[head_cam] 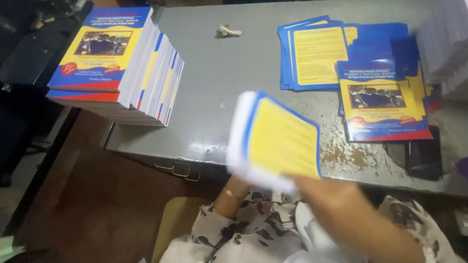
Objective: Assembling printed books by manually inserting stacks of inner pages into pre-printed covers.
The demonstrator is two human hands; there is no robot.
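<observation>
A person sits at a grey metal desk (234, 63), seen from above. Both hands are on one softcover book (275, 141), w/ a yellow back cover, blue border and a thick white page block. It hangs in the air just over the near edge of the desk, tilted and blurred.

The right hand (317, 187) looks closed on the book's lower right corner, thumb side up. The left hand (239, 181) is mostly hidden behind the book; only the wrist w/ a thin gold bracelet (229, 193) shows, so I can't tell how its fingers lie, though it seems to prop the book from below.

Judging by the look, the book is moderately heavy for its size, approx. a thick manual: the cover glossy and likely a bit slippery, the pages bendy, so it would sag if held by one corner. Best hold is probably along the spine or flat under the page block (a pinch on the cover alone could crease it).

At far left stands a tall stack of finished books (122, 68), front covers up, leaning slightly. At far right lie loose covers (341, 58), fanned flat in blue and yellow. A small crumpled scrap (228, 31) sits near the far edge. A dark phone-like slab (423, 156) lies at the right.
</observation>
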